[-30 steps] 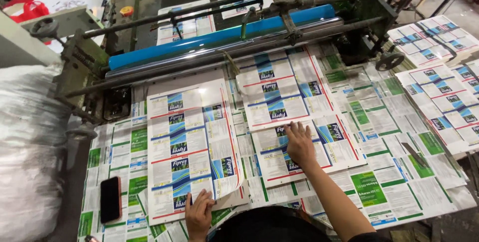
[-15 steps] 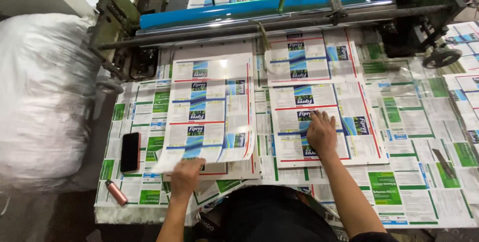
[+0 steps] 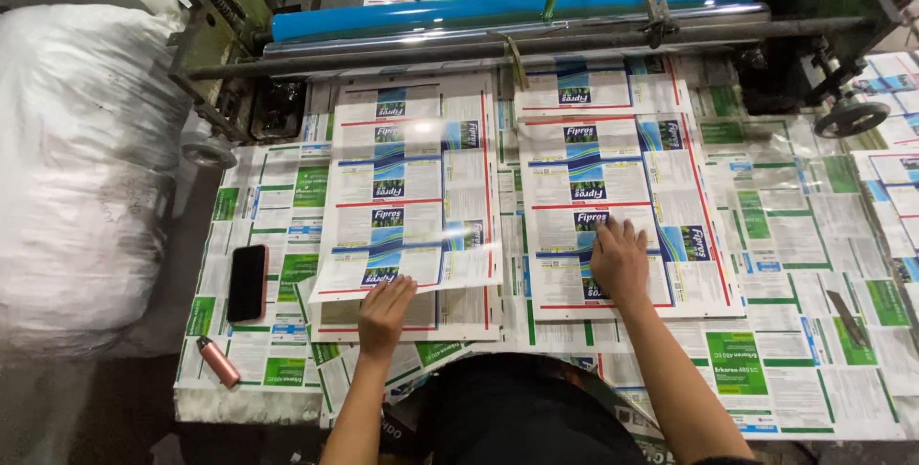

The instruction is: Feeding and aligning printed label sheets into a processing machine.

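Since the earlier frame, little shift is noted: head view only. Below the blue roller, the left hand is pinched on the near edge of the left printed sheet, which is lifted and bowed. The right hand lies flat, fingers spread, on the right printed sheet. Sheets are judged light, glossy, easily creased; edges are best gripped.

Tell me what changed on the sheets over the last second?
The left hand slid up along the near edge of the left printed sheet, lifting it. The right hand stayed flat on the right printed sheet. Phone and pink lighter unmoved.
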